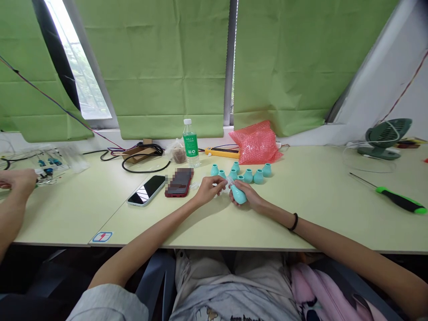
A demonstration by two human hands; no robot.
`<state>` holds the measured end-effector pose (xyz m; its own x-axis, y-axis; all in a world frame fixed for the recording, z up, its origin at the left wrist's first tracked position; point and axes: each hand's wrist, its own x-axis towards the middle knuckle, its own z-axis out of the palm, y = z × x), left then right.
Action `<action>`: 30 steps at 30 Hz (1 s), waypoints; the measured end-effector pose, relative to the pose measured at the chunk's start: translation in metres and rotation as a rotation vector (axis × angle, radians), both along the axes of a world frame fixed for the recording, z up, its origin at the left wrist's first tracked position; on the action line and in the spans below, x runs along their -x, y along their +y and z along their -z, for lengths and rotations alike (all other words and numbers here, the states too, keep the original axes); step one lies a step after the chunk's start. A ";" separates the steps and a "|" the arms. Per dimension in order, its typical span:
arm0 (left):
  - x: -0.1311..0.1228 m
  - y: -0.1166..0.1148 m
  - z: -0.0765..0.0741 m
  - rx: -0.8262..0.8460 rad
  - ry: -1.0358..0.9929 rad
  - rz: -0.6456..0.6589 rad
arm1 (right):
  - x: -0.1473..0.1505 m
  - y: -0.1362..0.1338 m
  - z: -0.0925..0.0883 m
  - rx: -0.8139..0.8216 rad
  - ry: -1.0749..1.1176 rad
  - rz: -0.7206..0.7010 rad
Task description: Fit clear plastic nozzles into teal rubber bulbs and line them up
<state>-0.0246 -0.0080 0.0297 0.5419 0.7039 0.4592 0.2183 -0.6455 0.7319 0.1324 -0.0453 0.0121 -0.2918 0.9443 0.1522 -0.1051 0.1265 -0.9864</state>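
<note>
My right hand (249,196) is wrapped round a teal rubber bulb (238,194) lying on the pale green table (317,196). My left hand (209,188) pinches a small clear tip (229,180) at the bulb's top end. Just behind the hands stand several more teal bulbs (249,174) in a loose row. A black band sits on my right wrist (294,221).
Two phones (147,190) (179,182) lie left of my hands. A water bottle (190,143), pink bubble wrap (257,142), a yellow power strip and cables sit at the back. A green-handled screwdriver (397,199) and a fan (384,138) are at right. Another person's hand (16,180) works at far left.
</note>
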 end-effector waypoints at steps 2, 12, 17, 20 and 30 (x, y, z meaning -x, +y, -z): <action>-0.001 -0.001 0.000 -0.048 -0.013 -0.048 | 0.000 0.002 0.003 -0.031 0.016 0.039; -0.006 -0.003 0.012 -0.575 0.051 -0.213 | 0.005 -0.001 0.007 -0.012 0.033 0.078; -0.008 0.000 0.019 -0.773 0.102 -0.224 | 0.008 -0.002 0.007 0.042 0.050 0.083; -0.007 0.001 0.018 -0.827 0.103 -0.214 | 0.008 -0.005 0.004 0.037 0.025 0.082; -0.006 -0.001 0.015 -0.912 0.266 -0.208 | 0.005 -0.006 0.001 0.001 0.002 0.053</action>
